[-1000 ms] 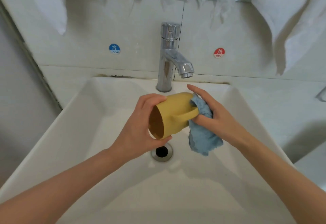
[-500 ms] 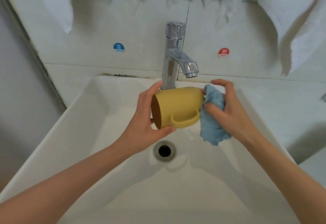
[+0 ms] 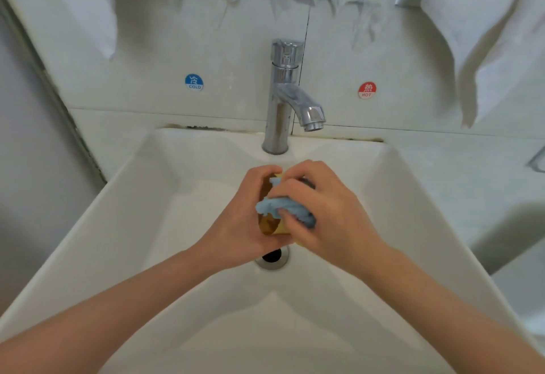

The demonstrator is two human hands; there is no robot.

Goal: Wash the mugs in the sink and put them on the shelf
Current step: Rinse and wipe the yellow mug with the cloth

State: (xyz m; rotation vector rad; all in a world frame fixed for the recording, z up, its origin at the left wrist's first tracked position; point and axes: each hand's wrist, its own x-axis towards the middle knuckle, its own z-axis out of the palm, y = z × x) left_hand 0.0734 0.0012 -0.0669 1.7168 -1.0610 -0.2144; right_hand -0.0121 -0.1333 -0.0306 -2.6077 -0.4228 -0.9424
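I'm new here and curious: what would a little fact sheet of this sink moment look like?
Place: white sink, chrome faucet, no water visible
Mug: yellow mug, gripped by left hand above the drain
Cloth: blue cloth, held by right hand at the mug's open mouth
Wall: COLD sticker, HOT sticker
Stage: wiping, not yet shelved

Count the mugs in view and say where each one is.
1. The yellow mug is over the drain of the sink, gripped by the left hand, while the right hand holds a blue cloth at its opening. Others may sit out of frame.
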